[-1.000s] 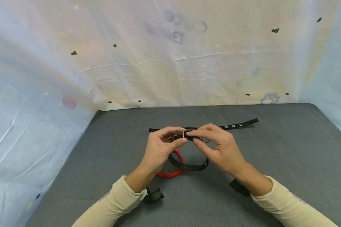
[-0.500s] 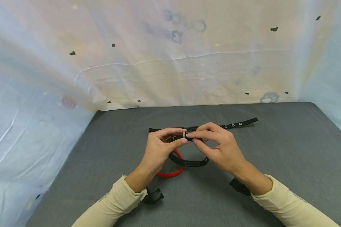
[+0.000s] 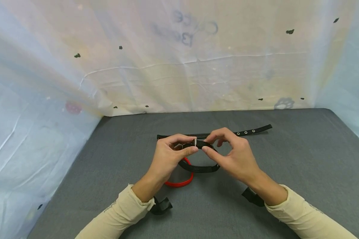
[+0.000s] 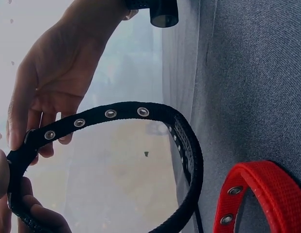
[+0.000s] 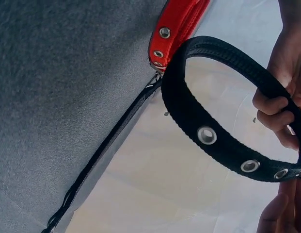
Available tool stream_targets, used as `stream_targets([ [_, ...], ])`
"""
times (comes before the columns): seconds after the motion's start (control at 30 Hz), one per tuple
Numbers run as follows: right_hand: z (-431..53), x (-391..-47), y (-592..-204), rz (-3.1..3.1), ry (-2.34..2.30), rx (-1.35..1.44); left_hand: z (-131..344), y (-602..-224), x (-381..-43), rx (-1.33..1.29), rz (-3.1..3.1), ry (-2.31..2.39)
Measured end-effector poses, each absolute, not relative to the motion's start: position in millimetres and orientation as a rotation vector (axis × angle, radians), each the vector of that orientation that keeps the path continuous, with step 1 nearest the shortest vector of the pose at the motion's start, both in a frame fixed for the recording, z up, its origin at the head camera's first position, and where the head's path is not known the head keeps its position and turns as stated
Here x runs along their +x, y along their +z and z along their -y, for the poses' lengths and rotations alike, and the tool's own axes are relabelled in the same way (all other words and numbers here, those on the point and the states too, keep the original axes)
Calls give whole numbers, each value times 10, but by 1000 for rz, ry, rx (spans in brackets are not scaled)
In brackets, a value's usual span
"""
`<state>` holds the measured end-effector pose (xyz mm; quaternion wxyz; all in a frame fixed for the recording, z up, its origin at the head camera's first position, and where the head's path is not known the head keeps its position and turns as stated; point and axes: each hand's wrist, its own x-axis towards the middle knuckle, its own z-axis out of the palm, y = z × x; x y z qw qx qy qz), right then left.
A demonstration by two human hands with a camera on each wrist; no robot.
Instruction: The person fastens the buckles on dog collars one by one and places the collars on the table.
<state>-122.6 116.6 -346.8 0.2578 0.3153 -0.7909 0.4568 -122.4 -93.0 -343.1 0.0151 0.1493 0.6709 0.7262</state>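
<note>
A black collar (image 3: pixel 201 169) with metal eyelets is fastened into a loop and held up in the head view. My left hand (image 3: pixel 167 156) pinches it by the metal buckle (image 3: pixel 195 142), thumb below and fingers above. Just right of the buckle, my right hand (image 3: pixel 234 152) pinches the strap between thumb and index finger. The collar's row of eyelets (image 4: pixel 110 113) shows in the left wrist view, running toward the fingers. The left hand's curled fingers (image 5: pixel 276 109) lie against the band in the right wrist view. Fingers partly hide the buckle.
A red collar (image 3: pixel 180 184), also looped, rests on the grey table (image 3: pixel 299 172) behind and below the black one. Farther back, another black strap (image 3: pixel 254 130) with eyelets lies stretched out. A pale printed sheet (image 3: pixel 173 83) hangs behind the table.
The right index finger has drawn back from the buckle, so more of the strap shows beside it. The loop's lower part has risen slightly. The left hand stays in place.
</note>
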Motion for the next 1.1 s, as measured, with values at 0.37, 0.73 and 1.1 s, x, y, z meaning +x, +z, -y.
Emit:
stream_targets([
  [0.37, -1172, -1218, -3458, 2192, 1238, 864, 929, -3446, -1231, 478, -2174, 2199],
  [0.73, -1177, -1215, -3454, 2298, 1195, 790, 945, -3416, -1219, 496, -2156, 2209],
  [1.1, -1180, -1231, -3450, 2161, 1228, 802, 976, -3398, -1243, 421, -2099, 2270],
])
